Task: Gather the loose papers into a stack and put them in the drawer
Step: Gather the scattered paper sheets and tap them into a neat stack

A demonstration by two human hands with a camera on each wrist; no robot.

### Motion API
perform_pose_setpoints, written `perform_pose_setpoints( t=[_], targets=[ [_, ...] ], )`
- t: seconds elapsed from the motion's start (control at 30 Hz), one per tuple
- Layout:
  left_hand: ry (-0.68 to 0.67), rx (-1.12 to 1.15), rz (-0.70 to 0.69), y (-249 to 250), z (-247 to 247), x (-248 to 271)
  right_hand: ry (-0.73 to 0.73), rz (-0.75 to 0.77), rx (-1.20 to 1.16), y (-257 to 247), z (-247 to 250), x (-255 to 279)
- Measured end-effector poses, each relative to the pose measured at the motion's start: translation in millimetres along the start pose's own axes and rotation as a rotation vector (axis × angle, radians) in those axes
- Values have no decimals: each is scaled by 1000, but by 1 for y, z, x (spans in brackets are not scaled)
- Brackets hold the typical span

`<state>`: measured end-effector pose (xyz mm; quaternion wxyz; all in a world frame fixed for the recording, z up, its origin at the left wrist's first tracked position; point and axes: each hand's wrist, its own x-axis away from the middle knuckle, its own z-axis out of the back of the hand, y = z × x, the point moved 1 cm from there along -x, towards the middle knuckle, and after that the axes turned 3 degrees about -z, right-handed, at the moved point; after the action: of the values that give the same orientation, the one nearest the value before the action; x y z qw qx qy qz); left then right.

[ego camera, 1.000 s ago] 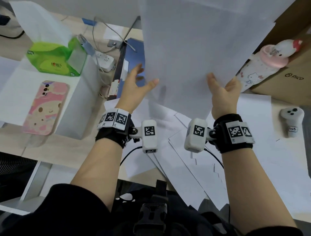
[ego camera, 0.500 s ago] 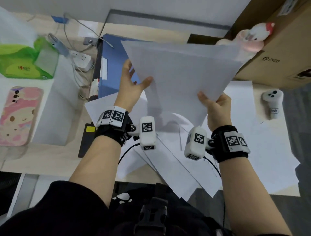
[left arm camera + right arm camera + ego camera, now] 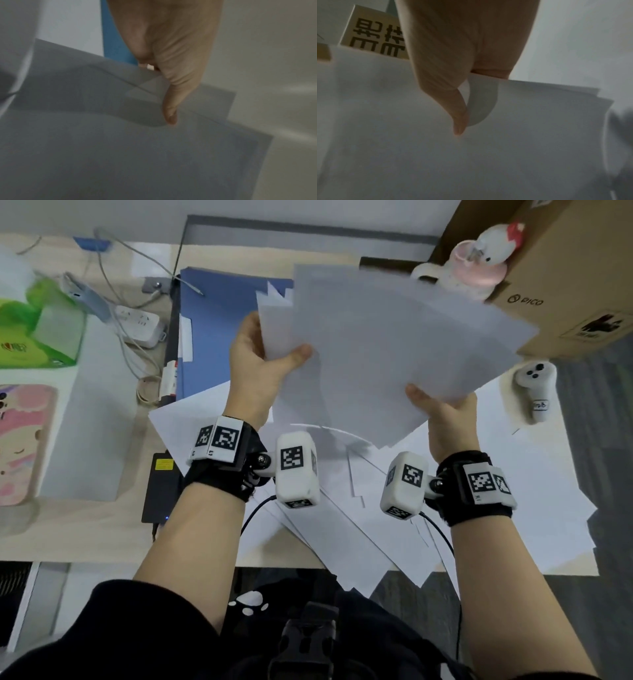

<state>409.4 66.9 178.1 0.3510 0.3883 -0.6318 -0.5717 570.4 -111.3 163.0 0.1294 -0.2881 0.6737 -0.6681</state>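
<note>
Both hands hold a bundle of white papers [image 3: 383, 350] in the air above the desk. My left hand [image 3: 263, 361] pinches its left edge, thumb on top and fingers hidden beneath. My right hand [image 3: 442, 409] pinches the near right corner the same way. The left wrist view shows the thumb [image 3: 169, 108] pressed on the sheets [image 3: 120, 148]. In the right wrist view the thumb [image 3: 458, 121] lies on the papers [image 3: 471, 162], whose edges are uneven. More loose papers [image 3: 428, 525] lie scattered on the desk under the hands, some over the front edge. No drawer is in view.
A blue folder [image 3: 219, 313] lies behind the left hand. A power strip [image 3: 138, 325] with cables, a green tissue pack [image 3: 30, 333] and a pink phone [image 3: 24, 443] are at left. A cardboard box [image 3: 568, 275], a pink bottle [image 3: 479, 258] and a white controller [image 3: 534, 392] stand at right.
The held papers have come down from upright in front of the camera to a flatter tilt lower over the desk. Both thumbs have closed onto the sheets.
</note>
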Motion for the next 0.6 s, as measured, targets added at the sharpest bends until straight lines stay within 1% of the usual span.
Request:
perform_pose_setpoints(
  t=[0.07,0.1,0.17,0.23,0.3,0.37,0.4,0.47,0.53,0.6],
  targets=[
    [-47,0,88,-13,-4,9,-45,-35,33,8,3,3],
    [-66,-18,110,-17,-6,13,-67,-47,43,11,3,4],
    [-85,-57,109,-18,-11,16,-70,-47,42,11,1,5],
    [-88,-81,75,-11,-16,15,-41,-10,15,6,-1,4],
    [-89,-69,38,-3,-17,12,-28,34,-15,-1,0,1],
    [-91,-40,14,-1,-14,11,-24,37,-23,-1,5,-1],
    [-92,-40,24,-5,-12,12,-26,19,-13,1,8,-1],
    [-99,-73,89,-15,-11,17,-53,-35,27,9,11,1],
    [-135,-116,136,-24,-15,22,-87,-62,63,13,8,5],
    [-152,-153,118,-23,-20,23,-72,-42,35,10,2,5]
  ],
)
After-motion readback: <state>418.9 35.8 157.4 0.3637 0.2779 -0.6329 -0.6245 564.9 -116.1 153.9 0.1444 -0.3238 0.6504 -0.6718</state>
